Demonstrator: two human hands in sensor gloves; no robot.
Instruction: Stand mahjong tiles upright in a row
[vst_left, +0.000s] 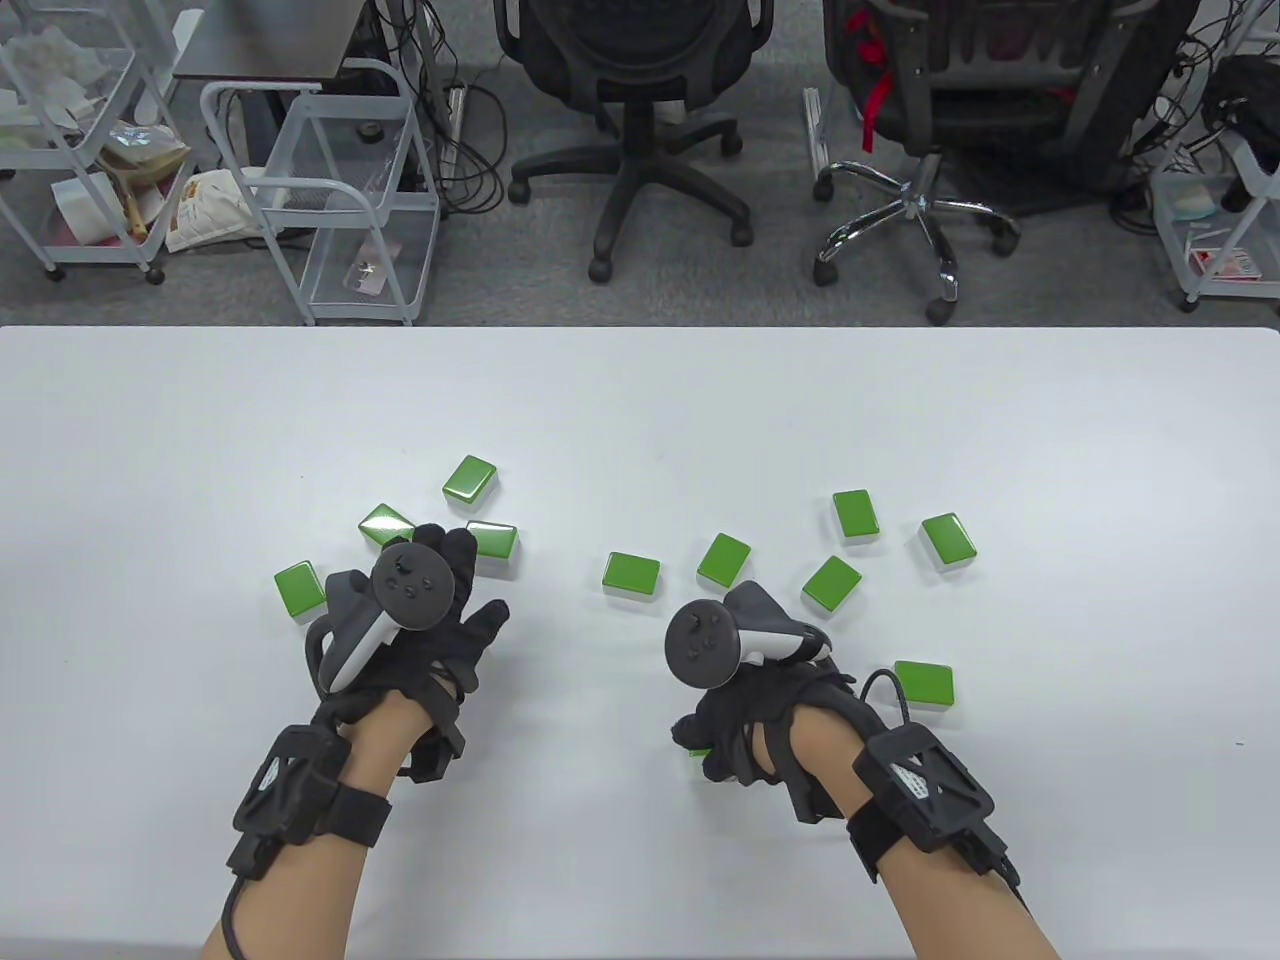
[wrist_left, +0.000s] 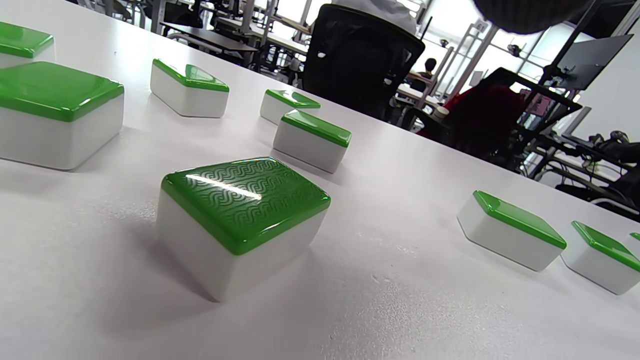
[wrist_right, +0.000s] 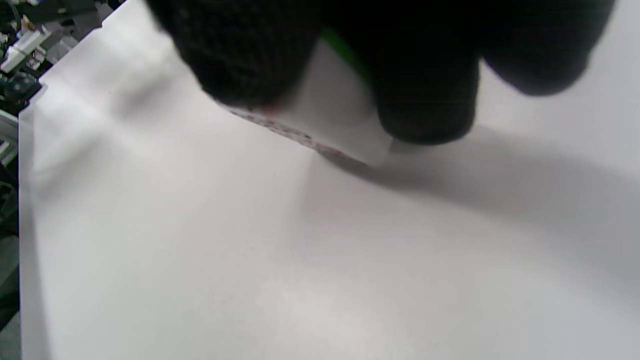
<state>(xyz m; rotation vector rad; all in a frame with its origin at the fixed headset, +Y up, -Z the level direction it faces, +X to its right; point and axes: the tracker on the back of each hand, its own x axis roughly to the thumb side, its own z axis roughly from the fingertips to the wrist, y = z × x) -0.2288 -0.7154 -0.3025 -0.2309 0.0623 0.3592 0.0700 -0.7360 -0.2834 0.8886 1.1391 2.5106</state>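
Right wrist view: my right hand (vst_left: 745, 720) pinches one mahjong tile (wrist_right: 330, 117) tilted on its edge, first of the row. Ten or so others (vst_left: 632, 577) lie flat, green backs up, scattered on the table (vst_left: 640, 400). Left hand (vst_left: 420, 625) near them, fingers loosely spread, holding nothing.

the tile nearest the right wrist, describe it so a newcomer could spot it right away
On the white table, find the right hand near the front edge. Just right of it, beside the wrist cable, a green-backed tile lies flat. It sits alone, nearer the front edge than the other loose tiles, which cluster farther back.
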